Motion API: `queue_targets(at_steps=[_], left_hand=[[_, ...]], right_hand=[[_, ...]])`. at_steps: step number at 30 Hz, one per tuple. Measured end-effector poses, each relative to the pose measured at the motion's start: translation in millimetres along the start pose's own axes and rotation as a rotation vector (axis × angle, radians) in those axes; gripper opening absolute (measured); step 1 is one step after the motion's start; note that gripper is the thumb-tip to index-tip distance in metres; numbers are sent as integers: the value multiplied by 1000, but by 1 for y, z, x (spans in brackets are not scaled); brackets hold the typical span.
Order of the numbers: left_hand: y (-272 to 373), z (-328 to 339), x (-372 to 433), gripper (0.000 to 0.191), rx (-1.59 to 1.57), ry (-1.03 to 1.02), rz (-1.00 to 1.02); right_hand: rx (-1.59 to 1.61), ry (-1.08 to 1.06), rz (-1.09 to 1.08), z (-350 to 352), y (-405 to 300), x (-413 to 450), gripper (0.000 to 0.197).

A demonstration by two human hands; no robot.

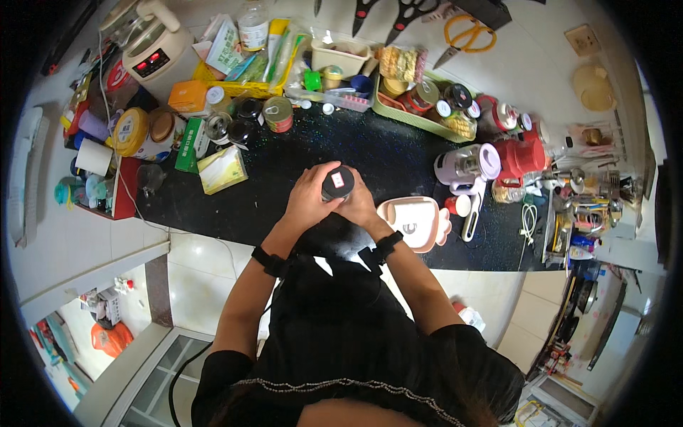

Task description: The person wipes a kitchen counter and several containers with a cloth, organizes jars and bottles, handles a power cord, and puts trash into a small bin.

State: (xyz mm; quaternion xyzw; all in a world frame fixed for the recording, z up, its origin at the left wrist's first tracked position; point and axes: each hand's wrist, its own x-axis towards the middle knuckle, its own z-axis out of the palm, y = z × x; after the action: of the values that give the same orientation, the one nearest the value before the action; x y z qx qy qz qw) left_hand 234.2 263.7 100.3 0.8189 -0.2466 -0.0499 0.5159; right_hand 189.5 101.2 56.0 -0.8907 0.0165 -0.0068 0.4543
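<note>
Over the black speckled countertop (347, 133), in front of my body, both hands hold a jar with a black lid (338, 183). A small label with writing sits on top of the lid. My left hand (309, 200) wraps the jar's left side, its thumb and fingers at the lid's edge. From the other side my right hand (360, 200) grips the jar, and its fingers are partly hidden behind it. Most of the jar's body is covered by the hands. Just right of my right wrist lies a pale pink divided plate (417, 204).
A tissue pack (223, 169), green box (192, 144) and glass jars (217, 127) stand at left. Along the back are a food can (278, 113) and a green basket of jars (427, 121). A lilac blender cup (467, 166) and red pitcher (520, 157) stand right. Scissors (464, 37) hang on the wall.
</note>
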Motion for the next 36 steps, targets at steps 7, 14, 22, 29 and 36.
queue_targets(at_steps=[7,14,22,29,36], left_hand=[[0,-5,21,67,-811,47,-158],[7,-17,12,69,-723,123,-246],[25,-1,18,72,-738,104,-224],[50,17,45,67,-758,54,-231],[56,19,56,73,-870,-26,-183]], right_hand=[[125,225,111,-54,37,-12,89],[73,340,102,-104,74,-12,89],[-70,560,287,-144,152,38,96],[-322,665,279,-159,157,56,88],[257,104,101,-167,11,8,71]])
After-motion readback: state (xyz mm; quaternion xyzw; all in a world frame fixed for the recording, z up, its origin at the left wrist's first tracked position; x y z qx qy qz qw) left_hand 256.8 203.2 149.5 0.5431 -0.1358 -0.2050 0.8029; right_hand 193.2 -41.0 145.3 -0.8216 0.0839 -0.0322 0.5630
